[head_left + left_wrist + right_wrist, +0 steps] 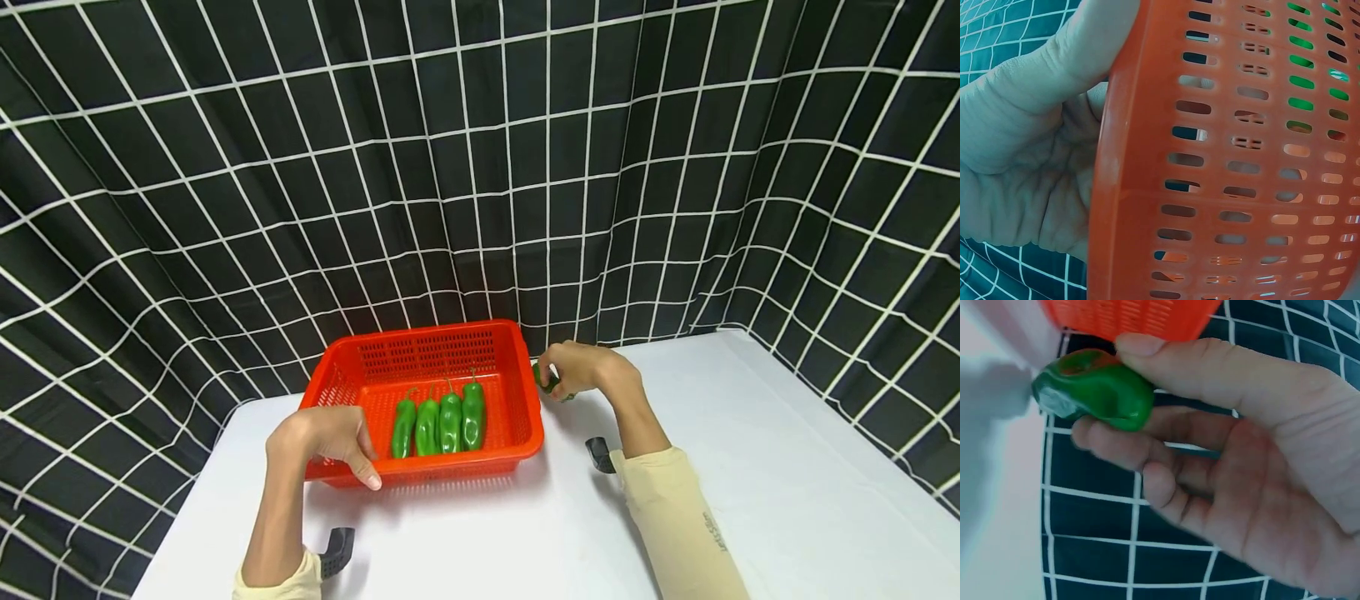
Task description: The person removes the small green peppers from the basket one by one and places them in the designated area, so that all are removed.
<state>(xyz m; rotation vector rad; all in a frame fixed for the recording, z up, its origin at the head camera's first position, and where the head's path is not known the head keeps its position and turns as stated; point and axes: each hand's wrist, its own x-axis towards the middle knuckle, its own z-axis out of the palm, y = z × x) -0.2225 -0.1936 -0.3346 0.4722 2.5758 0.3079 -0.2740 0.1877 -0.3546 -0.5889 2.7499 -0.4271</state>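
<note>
A red plastic basket (420, 467) with slotted walls stands on the white table. Inside it several green peppers (451, 421) lie side by side, stems toward the far wall. My left hand (330, 437) grips the basket's rim at the near left corner; in the left wrist view the hand (1035, 150) is partly hidden behind the rim. Just right of the basket, my right hand (581, 367) pinches another green pepper (1100, 390) between thumb and fingers. In the head view that pepper is mostly covered by the hand.
A black curtain with a white grid (480, 167) hangs behind and at both sides of the white table (750, 467). Dark curved pieces (600, 454) are attached at both wrists, by the cream sleeves (675, 517).
</note>
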